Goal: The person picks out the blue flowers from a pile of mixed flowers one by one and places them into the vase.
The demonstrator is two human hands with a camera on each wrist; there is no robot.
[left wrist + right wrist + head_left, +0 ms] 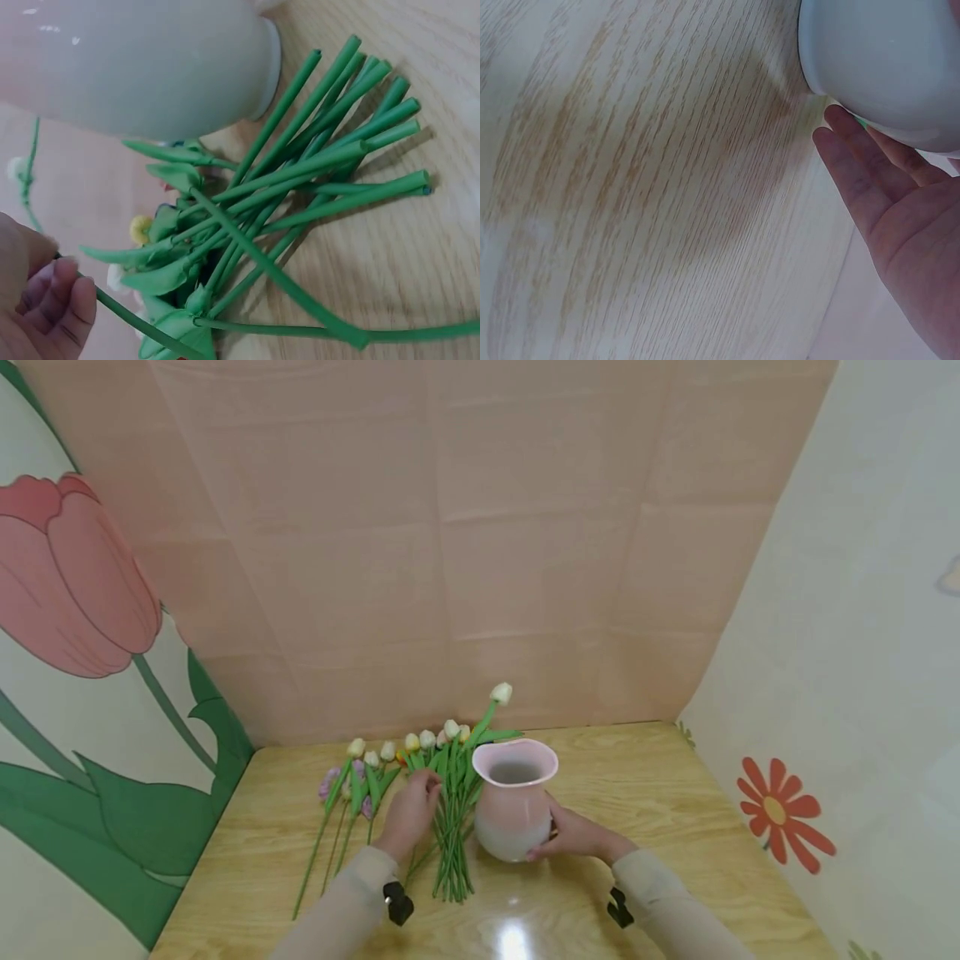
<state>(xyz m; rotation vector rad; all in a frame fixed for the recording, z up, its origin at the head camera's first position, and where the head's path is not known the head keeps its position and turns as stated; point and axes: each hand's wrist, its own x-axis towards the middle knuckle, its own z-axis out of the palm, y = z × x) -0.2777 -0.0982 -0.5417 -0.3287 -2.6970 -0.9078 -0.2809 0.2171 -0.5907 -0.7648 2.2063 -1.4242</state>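
Note:
A pink-and-white vase (513,817) with a wavy rim stands upright on the wooden table. Against its right side lies my right hand (576,833); in the right wrist view the fingers (855,180) are fairly straight along the vase's lower wall (885,67). Left of the vase, my left hand (411,810) pinches a green tulip stem (131,319) between thumb and fingers. Its blossom is hidden in the left wrist view. Beside this hand lies a bunch of tulips with crossed green stems (452,852), cut ends toward me. One white tulip (501,694) sticks up highest, behind the vase.
More tulips (356,748) and some purple flowers (328,783) lie at the left on the table (630,760). A pinkish cloth (525,568) hangs along the back edge. Walls with painted flowers flank both sides.

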